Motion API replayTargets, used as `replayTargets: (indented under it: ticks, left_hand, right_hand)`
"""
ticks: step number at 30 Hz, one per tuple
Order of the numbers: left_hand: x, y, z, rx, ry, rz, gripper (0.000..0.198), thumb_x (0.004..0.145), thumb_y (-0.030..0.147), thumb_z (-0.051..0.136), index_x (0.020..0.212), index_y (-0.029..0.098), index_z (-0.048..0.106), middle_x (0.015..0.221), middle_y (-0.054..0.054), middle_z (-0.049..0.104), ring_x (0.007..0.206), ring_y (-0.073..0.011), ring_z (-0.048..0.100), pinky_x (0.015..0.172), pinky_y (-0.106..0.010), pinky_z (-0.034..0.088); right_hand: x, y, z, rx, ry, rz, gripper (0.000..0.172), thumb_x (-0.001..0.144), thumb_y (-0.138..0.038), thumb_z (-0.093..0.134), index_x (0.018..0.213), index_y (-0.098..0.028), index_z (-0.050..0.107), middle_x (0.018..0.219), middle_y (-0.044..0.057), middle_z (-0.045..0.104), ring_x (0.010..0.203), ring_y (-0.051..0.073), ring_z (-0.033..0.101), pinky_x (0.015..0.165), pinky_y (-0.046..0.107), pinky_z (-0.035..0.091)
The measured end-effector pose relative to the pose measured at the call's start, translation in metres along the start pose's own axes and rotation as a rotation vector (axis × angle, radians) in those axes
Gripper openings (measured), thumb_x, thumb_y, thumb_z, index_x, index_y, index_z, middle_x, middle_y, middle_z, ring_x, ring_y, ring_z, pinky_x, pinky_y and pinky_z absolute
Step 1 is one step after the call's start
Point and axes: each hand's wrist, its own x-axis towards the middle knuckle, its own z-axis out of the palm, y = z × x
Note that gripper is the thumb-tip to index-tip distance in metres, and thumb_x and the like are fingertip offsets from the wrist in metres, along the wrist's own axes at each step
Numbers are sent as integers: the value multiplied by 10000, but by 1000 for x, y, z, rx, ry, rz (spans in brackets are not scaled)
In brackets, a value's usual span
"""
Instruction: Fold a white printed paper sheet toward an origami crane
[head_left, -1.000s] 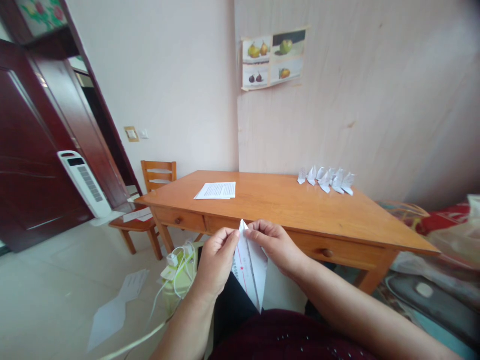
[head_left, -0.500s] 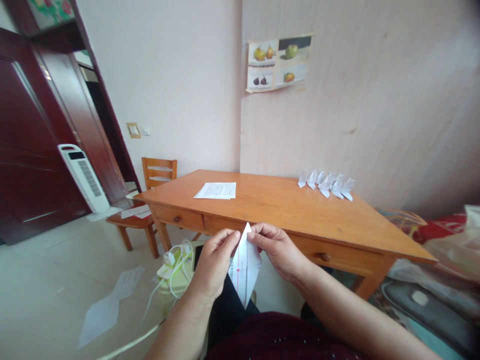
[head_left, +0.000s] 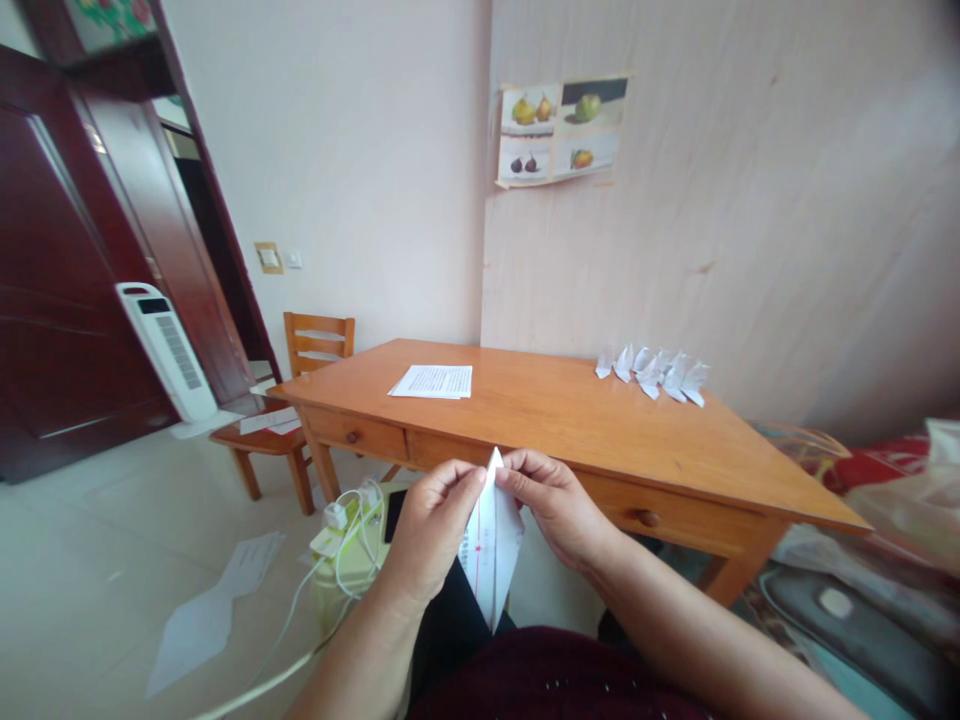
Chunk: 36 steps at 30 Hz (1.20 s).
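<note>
A folded white paper (head_left: 491, 550), diamond-shaped with a red line and a small red star, hangs point-down between my hands, in front of the table's near edge. My left hand (head_left: 442, 515) pinches its left edge near the top tip between thumb and fingers. On the other side, my right hand (head_left: 551, 500) pinches the right edge close to the same tip. Both thumbs face me, and some fingertips are hidden behind the paper. Several folded paper pieces (head_left: 652, 372) stand at the table's back right. A stack of printed sheets (head_left: 431, 381) lies at the back left.
The wooden table (head_left: 540, 400) has drawers facing me. A chair (head_left: 319, 345) with papers stands left. Cables lie on a green stool (head_left: 341, 570) beside my left forearm. Loose sheets (head_left: 191, 640) are on the floor. Plastic bags (head_left: 915, 500) sit at right.
The thumbs have come slightly closer together at the paper's upper tip, which looks narrower. The view has shifted a little. Both hands keep their hold.
</note>
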Motion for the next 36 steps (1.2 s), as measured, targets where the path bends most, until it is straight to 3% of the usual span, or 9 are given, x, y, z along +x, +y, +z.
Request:
replayTargets:
  ticks: [8,22,27,36]
  left_hand:
    - [-1,0,-2,138,17,41,259,900,423,603,884,172,662,751,-23,640,674,-141,543,584,-223,409]
    - [-2,15,1,399,51,169,279,906,414,576,824,162,664,649,0,604,611,-136,530,555,-218,415]
    - [-2,16,1,382,39,184,250,894,390,590,828,163,672,675,-7,629,629,-140,553,583,-222,434]
    - [2,8,-3,291,26,70,293,892,447,587,828,165,635,694,-14,617,645,-148,538,576,-227,415]
  right_hand:
    - [0,1,1,5,24,15,248,843,-406,704,825,-165,650,636,-21,560,502,74,413,451,211,311]
    - [0,2,2,5,51,37,279,829,-429,710,811,-160,640,595,-31,542,472,69,406,438,208,293]
    - [-1,1,2,8,64,42,280,824,-425,716,805,-156,641,606,-28,549,484,65,413,451,205,304]
    - [1,-2,2,29,60,42,237,803,-377,724,821,-160,632,674,-10,598,523,77,467,482,208,341]
